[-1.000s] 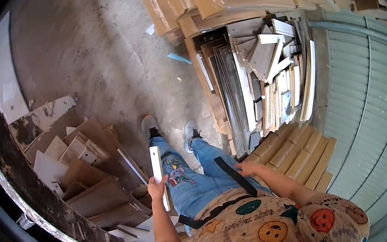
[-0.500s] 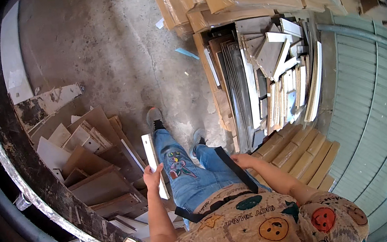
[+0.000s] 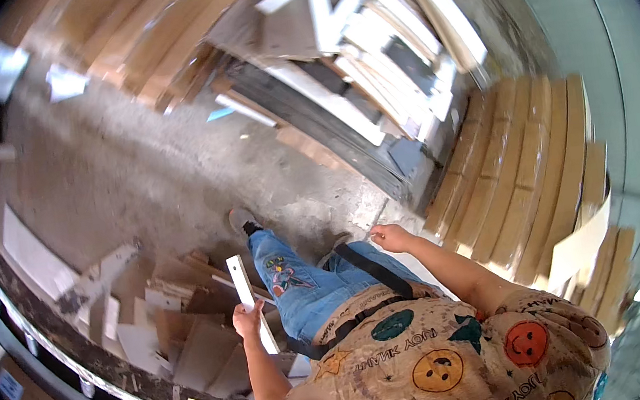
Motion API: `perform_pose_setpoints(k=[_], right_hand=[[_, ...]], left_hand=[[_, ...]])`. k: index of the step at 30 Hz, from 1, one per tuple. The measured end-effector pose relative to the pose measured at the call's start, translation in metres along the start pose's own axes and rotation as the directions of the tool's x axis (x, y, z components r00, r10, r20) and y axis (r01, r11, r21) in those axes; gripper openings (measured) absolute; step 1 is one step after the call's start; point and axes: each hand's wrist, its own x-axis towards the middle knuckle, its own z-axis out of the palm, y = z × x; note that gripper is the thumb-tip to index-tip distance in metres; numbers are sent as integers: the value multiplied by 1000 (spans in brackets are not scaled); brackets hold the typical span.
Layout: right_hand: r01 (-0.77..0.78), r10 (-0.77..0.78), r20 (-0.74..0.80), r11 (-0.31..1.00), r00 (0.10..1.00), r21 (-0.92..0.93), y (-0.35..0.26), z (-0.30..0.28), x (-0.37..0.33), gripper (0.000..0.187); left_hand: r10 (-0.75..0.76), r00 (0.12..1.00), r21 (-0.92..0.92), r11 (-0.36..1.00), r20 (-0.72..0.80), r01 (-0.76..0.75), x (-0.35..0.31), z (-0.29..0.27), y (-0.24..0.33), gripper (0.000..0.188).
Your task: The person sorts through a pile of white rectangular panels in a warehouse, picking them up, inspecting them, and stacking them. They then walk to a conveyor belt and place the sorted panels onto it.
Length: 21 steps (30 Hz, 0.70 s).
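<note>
My left hand (image 3: 250,319) is closed around a narrow white board strip (image 3: 241,283) with a small hole near its far end. The strip stands out lengthwise beside my left leg, its near end below the hand. To the right, past my jeans, my right hand (image 3: 392,237) is held with its fingers curled in, and nothing shows in it. It is apart from the stacked cartons and the scrap boards around it.
A pile of brown and white board offcuts (image 3: 182,317) lies at my left, beside a curved dark edge. Ahead right stands a crate of scrap boards (image 3: 323,92). Wrapped brown cartons (image 3: 520,167) are stacked at my right, with more wrapped cartons (image 3: 147,29) at the far left.
My view has swung to the right, so the crate and cartons sit differently and look blurred. My left hand keeps hold of the white strip. My right hand has moved outward from my leg.
</note>
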Motion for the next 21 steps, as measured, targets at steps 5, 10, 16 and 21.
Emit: perform_pose_setpoints(k=[5, 10, 16, 21], right_hand=[[36, -20, -173, 995, 985, 90, 198, 68, -64, 27], [-255, 267, -279, 964, 922, 76, 387, 124, -169, 24], [-476, 480, 72, 877, 874, -69, 519, 172, -208, 33], [-408, 488, -167, 840, 857, 357, 500, 73, -150, 31]], left_hand=[[111, 994, 83, 990, 18, -112, -42, 44, 66, 57], [331, 943, 203, 921, 39, -331, -88, 105, 110, 59], [487, 847, 345, 774, 213, -532, -163, 126, 212, 57], [548, 780, 456, 636, 303, -623, -189, 148, 273, 54]])
